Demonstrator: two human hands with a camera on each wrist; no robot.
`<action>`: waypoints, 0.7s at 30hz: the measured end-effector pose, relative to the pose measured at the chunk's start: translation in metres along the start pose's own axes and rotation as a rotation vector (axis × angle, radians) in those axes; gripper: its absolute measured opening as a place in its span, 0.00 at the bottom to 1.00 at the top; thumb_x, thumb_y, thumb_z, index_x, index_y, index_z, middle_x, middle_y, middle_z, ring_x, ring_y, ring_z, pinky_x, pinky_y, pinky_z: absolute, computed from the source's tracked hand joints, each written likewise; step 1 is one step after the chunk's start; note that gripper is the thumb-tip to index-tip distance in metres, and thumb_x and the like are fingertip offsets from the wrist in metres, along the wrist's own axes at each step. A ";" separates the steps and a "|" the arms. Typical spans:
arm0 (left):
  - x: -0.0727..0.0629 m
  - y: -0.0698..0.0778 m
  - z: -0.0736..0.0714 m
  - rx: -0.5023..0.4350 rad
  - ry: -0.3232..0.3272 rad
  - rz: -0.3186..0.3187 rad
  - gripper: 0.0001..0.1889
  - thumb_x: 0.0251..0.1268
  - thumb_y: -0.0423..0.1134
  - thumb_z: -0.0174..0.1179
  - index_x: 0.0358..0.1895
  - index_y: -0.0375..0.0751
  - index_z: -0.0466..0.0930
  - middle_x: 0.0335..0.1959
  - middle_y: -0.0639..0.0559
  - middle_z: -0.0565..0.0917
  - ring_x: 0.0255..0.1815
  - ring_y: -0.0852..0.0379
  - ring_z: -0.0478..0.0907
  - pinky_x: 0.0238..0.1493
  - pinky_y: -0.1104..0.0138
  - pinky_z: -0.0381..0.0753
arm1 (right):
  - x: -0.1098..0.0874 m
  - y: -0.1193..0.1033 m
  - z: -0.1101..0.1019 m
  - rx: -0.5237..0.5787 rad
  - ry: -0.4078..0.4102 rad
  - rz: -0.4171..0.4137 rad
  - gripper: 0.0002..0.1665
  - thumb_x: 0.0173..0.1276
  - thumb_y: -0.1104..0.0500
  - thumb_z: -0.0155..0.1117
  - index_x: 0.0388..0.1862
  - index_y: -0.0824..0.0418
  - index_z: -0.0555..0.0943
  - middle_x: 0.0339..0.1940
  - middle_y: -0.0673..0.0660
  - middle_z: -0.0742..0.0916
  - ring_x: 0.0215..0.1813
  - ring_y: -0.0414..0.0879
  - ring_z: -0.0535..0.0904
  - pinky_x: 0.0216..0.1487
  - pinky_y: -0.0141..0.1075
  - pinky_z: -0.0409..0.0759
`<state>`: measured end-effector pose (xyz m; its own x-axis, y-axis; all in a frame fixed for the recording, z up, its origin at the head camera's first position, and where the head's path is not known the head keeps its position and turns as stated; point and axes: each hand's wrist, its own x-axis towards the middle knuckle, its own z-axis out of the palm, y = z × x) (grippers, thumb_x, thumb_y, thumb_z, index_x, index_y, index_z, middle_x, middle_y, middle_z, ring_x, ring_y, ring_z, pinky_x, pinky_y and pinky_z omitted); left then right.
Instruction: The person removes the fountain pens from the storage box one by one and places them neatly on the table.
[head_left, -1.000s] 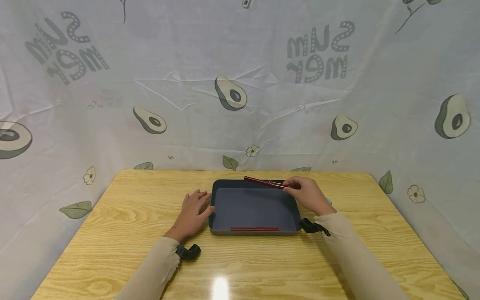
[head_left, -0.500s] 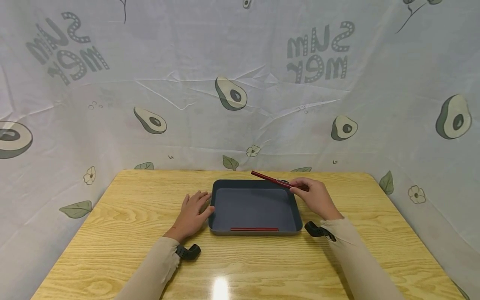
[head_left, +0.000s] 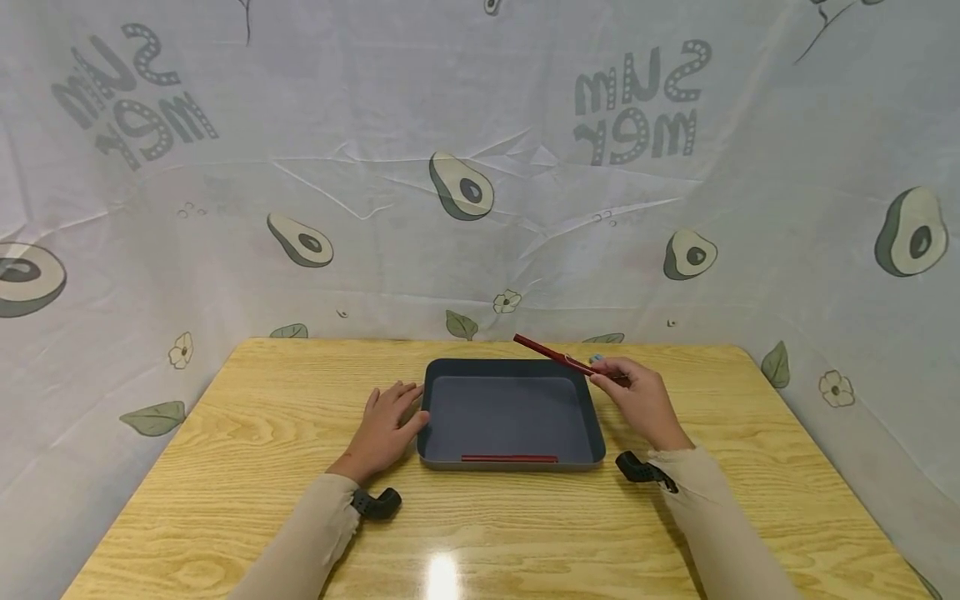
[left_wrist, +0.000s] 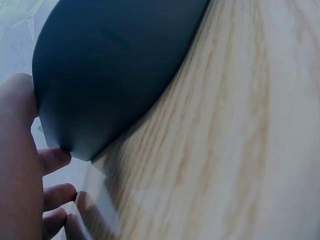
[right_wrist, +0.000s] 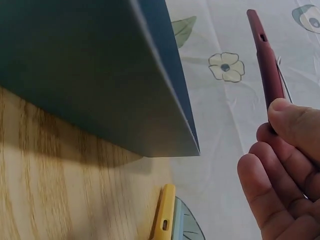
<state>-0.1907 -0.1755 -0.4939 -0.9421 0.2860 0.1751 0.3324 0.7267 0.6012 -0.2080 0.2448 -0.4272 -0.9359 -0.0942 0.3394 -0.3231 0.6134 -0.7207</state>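
My right hand (head_left: 636, 398) pinches a dark red pen (head_left: 553, 351) between thumb and fingertips, above the right rear corner of a dark grey tray (head_left: 510, 417). The pen tilts, its far end up and to the left; in the right wrist view its metal clip faces the hand. Inside the tray a second red pen (head_left: 510, 458) lies along the near wall. My left hand (head_left: 384, 429) rests at the tray's left side, fingers spread and thumb at the rim. The left wrist view shows the fingers touching the tray's outer wall (left_wrist: 110, 75).
Beyond the tray's right side, a yellow pen (right_wrist: 165, 215) and a light blue pen (right_wrist: 177, 220) lie side by side on the wooden table (head_left: 300, 400). A printed cloth (head_left: 375, 250) hangs behind the table.
The right hand has shifted right with the red pen, whose far end has risen and tilted more. A bit of light blue now shows behind that hand. The left hand stays put.
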 end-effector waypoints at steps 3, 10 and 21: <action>0.000 0.000 0.001 0.001 0.009 0.006 0.32 0.81 0.55 0.53 0.78 0.41 0.68 0.77 0.37 0.68 0.82 0.36 0.55 0.81 0.39 0.36 | 0.000 0.001 -0.001 -0.012 0.010 -0.025 0.13 0.75 0.55 0.68 0.53 0.59 0.87 0.42 0.55 0.90 0.42 0.46 0.85 0.37 0.30 0.81; -0.002 0.002 0.000 -0.003 0.017 0.014 0.31 0.81 0.53 0.54 0.77 0.40 0.69 0.77 0.37 0.68 0.82 0.35 0.55 0.81 0.37 0.36 | -0.001 0.010 0.001 -0.012 0.017 -0.008 0.11 0.74 0.57 0.69 0.51 0.58 0.87 0.41 0.55 0.90 0.40 0.45 0.85 0.38 0.29 0.81; -0.002 0.002 -0.001 0.012 0.005 0.021 0.31 0.81 0.54 0.52 0.78 0.39 0.67 0.77 0.38 0.68 0.82 0.36 0.55 0.81 0.37 0.36 | -0.001 0.009 -0.002 -0.004 0.058 -0.004 0.10 0.73 0.59 0.70 0.50 0.59 0.87 0.41 0.56 0.90 0.40 0.38 0.84 0.37 0.26 0.82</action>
<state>-0.1884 -0.1755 -0.4921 -0.9351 0.2980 0.1917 0.3526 0.7277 0.5884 -0.2101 0.2523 -0.4329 -0.9250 -0.0511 0.3765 -0.3259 0.6159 -0.7172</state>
